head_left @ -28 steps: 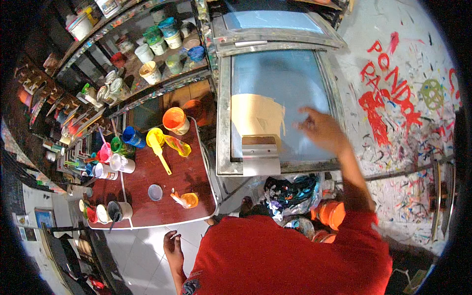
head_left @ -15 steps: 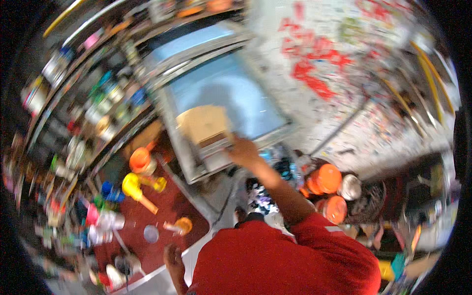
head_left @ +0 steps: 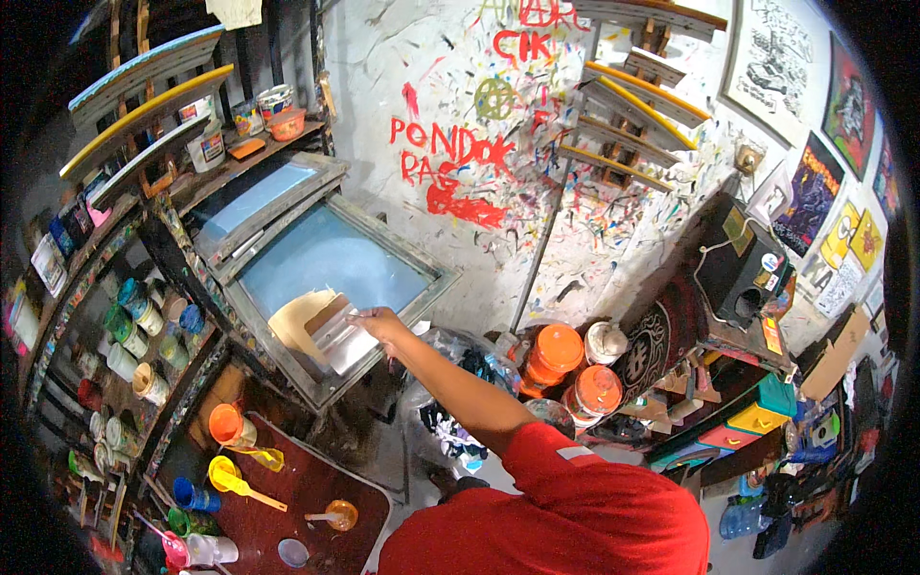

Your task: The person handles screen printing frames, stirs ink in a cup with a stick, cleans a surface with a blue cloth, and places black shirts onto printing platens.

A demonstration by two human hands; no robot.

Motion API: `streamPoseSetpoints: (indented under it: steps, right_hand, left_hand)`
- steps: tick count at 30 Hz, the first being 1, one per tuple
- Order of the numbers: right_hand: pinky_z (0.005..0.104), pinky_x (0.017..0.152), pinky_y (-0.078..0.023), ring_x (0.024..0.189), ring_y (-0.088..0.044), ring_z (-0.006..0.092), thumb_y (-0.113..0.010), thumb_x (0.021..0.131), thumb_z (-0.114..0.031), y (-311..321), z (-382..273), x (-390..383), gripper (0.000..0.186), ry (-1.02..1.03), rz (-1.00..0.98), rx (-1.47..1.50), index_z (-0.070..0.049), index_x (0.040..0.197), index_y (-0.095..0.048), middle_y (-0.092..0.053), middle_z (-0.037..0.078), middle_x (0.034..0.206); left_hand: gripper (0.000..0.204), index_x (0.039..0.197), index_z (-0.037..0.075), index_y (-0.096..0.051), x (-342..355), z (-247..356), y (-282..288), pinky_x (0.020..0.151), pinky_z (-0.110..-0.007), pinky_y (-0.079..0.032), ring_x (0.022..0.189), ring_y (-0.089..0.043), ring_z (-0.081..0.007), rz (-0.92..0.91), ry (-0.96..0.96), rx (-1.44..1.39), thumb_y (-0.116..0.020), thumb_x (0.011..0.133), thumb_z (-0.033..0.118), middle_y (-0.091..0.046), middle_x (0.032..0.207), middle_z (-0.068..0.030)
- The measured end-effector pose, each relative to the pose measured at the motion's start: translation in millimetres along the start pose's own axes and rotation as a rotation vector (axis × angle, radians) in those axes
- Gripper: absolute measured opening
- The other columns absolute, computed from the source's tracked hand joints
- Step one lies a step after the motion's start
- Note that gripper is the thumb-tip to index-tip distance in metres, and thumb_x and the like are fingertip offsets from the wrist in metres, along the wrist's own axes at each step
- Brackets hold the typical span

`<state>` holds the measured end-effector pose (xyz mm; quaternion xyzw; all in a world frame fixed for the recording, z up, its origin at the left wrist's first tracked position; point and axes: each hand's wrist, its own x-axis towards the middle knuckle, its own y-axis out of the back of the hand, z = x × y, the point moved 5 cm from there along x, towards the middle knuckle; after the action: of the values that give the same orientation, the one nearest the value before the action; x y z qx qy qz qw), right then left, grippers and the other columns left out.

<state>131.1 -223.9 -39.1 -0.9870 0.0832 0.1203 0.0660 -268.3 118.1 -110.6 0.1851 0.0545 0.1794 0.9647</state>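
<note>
My right hand reaches forward with its fingers closed on the right edge of a silvery metal scoop coater. The scoop coater lies over the lower left of a wood-framed screen with light blue mesh. Just beyond the metal, a tan patch with an uneven far edge covers part of the mesh, and a darker brown band runs between the two. My fingertips are partly hidden by the hand. My left hand is out of view.
Shelves with paint jars line the left. An orange cup and a yellow ladle are on a dark red surface below. Orange-lidded buckets stand right of my arm. Wall racks hold squeegees.
My view has swung right and steadied, so the screen sits further left and lower. My right hand stays on the scoop coater. My left hand, earlier at the lower left, has left view.
</note>
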Motion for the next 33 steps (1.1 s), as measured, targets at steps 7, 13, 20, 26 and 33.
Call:
streamPoseSetpoints:
  steps: [7,13,20,26,33]
  right_hand:
    - [0.0204,0.036,-0.043,0.055,-0.059,0.0122,-0.067,0.080,-0.032,68,-6,-75,0.030,-0.189,-0.302,0.641,-0.010,0.098,-0.058,-0.064,0.004,0.082]
    - [0.0317,0.060,-0.038,0.085,-0.054,0.0167,-0.067,0.078,-0.044,170,-19,-149,0.040,-0.044,0.000,0.685,-0.017,0.105,-0.058,-0.062,-0.001,0.098]
    - [0.0326,0.079,-0.040,0.089,-0.058,0.0155,-0.063,0.082,-0.038,121,-55,-140,0.031,-0.098,0.026,0.735,-0.016,0.103,-0.057,-0.063,-0.001,0.099]
    - [0.0373,0.087,-0.046,0.097,-0.059,0.0211,-0.059,0.086,-0.019,53,-103,-116,0.025,-0.025,-0.133,0.850,-0.009,0.109,-0.054,-0.060,0.005,0.107]
    - [0.0324,0.087,-0.044,0.099,-0.055,0.0154,-0.056,0.088,-0.015,41,-196,-123,0.025,0.465,-0.217,0.666,-0.007,0.111,-0.051,-0.057,0.003,0.107]
  left_hand:
    - [0.019,0.101,0.000,-0.053,15,6,16,0.082,-0.033,-0.044,0.092,-0.054,-0.0225,-0.063,-0.104,-0.007,-0.056,0.085,0.009,-0.057,0.095,-0.0116]
    - [0.019,0.101,0.000,-0.055,30,41,2,0.078,-0.033,-0.047,0.088,-0.059,-0.0225,-0.085,-0.164,-0.032,-0.056,0.084,0.009,-0.059,0.095,-0.0140]
    - [0.021,0.101,-0.002,-0.053,25,24,21,0.073,-0.032,-0.048,0.083,-0.061,-0.0223,-0.018,-0.084,0.033,-0.058,0.084,0.010,-0.061,0.090,-0.0152]
    - [0.019,0.103,0.000,-0.053,0,2,37,0.079,-0.030,-0.045,0.088,-0.057,-0.0183,0.100,-0.073,0.064,-0.054,0.085,0.006,-0.059,0.094,-0.0110]
    - [0.024,0.109,0.003,-0.055,-28,-34,41,0.079,-0.030,-0.045,0.091,-0.055,-0.0178,0.143,-0.047,-0.129,-0.054,0.084,0.004,-0.058,0.100,-0.0048]
